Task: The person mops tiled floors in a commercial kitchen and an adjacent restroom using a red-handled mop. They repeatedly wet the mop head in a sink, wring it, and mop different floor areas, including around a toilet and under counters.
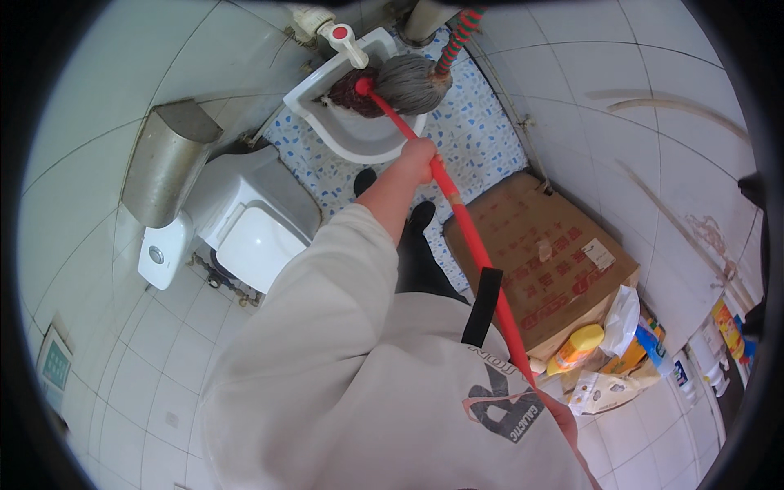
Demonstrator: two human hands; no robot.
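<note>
My left hand [419,159] is closed around the red handle of a mop [468,229]. Its dark reddish strand head [355,92] lies in a white ceramic mop sink [361,153]. Lower along the same handle, near its upper end by my side, is my right hand [558,419], partly hidden and seemingly wrapped around it. A second mop with a grey strand head [411,84] rests over the sink's right side, touching the first head; its handle [459,43] is striped red and green. A white tap [349,44] with a red dot sits above the sink.
To the left are a white toilet [263,242] and a metal paper dispenser [168,162]. A large cardboard box [539,245] bearing writing stands on the right. Behind it are a yellow bottle [576,349], a white plastic bag [621,318] and several other packages. A pipe [422,21] rises behind the sink.
</note>
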